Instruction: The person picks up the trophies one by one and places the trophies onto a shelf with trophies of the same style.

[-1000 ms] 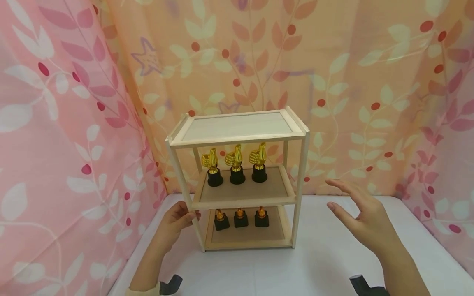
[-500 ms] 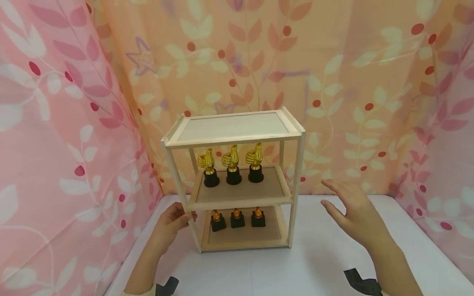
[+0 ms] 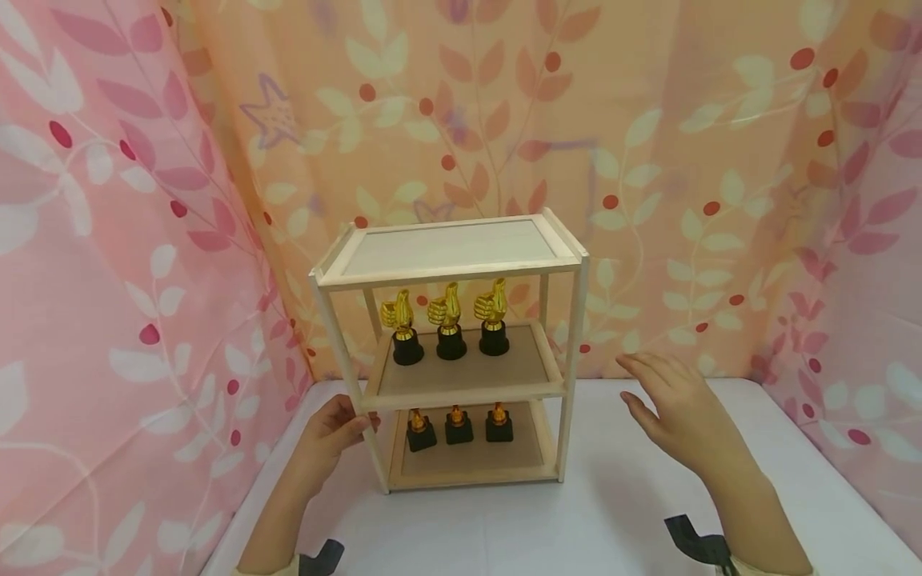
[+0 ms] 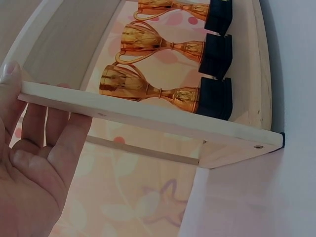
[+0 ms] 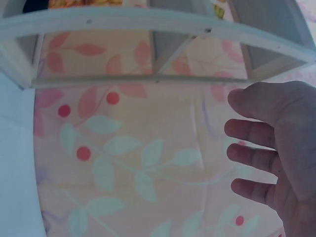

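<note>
A small pale wooden rack [image 3: 461, 394] with three levels stands on the white table. My left hand [image 3: 327, 440] grips its front left post, thumb in front and fingers behind; in the left wrist view that hand [image 4: 37, 158] holds the post's edge. To the right of the rack my right hand [image 3: 673, 412] hovers with relaxed fingers, holding nothing. Three gold thumbs-up trophies [image 3: 450, 320] on black round bases line the middle shelf. On the bottom shelf stand three gold cup trophies [image 4: 140, 39] with black square bases, their tops hidden by the middle shelf in the head view.
The rack's top board [image 3: 446, 246] carries nothing. White cloth covers the table [image 3: 490, 532]. Floral curtains [image 3: 648, 160] hang behind and on both sides, the left curtain [image 3: 130, 320] close beside my left arm. Dark straps [image 3: 699, 544] circle the wrists.
The head view has turned slightly, so everything sits a little further left in it. My right hand has come slightly nearer the rack. The left hand keeps its grip and the trophies stay put.
</note>
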The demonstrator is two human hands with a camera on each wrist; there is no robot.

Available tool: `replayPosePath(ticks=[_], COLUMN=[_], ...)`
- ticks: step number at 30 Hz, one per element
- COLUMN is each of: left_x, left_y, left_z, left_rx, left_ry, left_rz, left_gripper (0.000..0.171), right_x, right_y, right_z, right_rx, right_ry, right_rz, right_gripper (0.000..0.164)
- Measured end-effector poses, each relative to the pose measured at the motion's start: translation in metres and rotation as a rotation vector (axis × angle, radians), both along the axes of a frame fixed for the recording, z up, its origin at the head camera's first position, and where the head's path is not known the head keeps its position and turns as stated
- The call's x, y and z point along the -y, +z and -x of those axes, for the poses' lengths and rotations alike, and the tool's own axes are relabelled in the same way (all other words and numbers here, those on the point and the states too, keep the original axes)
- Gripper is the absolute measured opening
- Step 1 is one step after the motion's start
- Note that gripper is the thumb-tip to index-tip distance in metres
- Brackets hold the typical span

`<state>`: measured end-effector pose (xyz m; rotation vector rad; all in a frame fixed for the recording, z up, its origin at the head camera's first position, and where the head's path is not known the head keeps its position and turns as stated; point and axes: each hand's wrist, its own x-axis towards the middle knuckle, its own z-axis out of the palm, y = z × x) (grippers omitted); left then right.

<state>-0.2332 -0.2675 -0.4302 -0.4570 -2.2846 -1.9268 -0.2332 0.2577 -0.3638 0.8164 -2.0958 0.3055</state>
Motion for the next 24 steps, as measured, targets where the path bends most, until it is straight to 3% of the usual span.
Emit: replayPosePath(ticks=[8,12,18,24], left_x=[-0.001,0.001,0.006,0.02], left_y=[-0.006,-0.001,0.008,-0.001], left_z=[-0.003,-0.006,-0.004,-0.005], left_rx=[0.026,0.022,-0.026,-0.055], left_ry=[0.006,0.02,0.086,0.109], left_rz=[-0.004,0.016,0.172,0.306], left_gripper=[0.027,0.027,0.024,0.021], right_x=[-0.019,-0.023,-0.029,-0.033], right_y=[-0.017,-0.024,-0.031,-0.044], right_z=[0.016,0.024,0.036,0.039], right_rx=[0.018,0.03,0.054,0.113], right_ry=[-0.016,-0.011,-0.042,-0.07], right_rz=[-0.041,-0.055,-0.035,-0.058], right_gripper=[0.047,0.043,0.049,0.051])
